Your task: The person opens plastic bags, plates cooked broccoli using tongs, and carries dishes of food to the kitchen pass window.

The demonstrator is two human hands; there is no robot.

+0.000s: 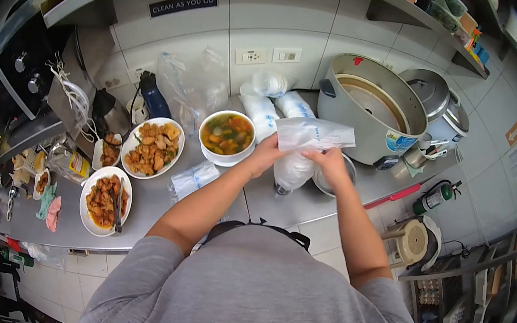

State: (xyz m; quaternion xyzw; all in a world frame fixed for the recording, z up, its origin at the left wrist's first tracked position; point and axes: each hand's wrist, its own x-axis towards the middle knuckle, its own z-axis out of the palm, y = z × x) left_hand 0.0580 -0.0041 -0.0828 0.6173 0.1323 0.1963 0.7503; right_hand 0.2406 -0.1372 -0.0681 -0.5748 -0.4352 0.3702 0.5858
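My left hand (pixel 333 164) and right hand (pixel 264 156) grasp the bag (pixel 314 136), fingers closed on its plastic, just right of the soup (pixel 228 133). Nearer me, left of the soup, tongs (pixel 118 204) lie on a plate (pixel 86 213). Beyond the soup, rightward, stands the cooker (pixel 352 126).

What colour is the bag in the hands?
The bag is translucent white with faint blue print; best in the head view.

So the soup bowl (pixel 228 133) sits mid-counter (pixel 161 214), big chicken plate (pixel 152 148) just left of it, saucy plate (pixel 105 201) nearer the front with tongs (pixel 117 203) in it, plastic rolls (pixel 258 113) behind right, open cooker (pixel 373 111) further right by the wall (pixel 277 9)
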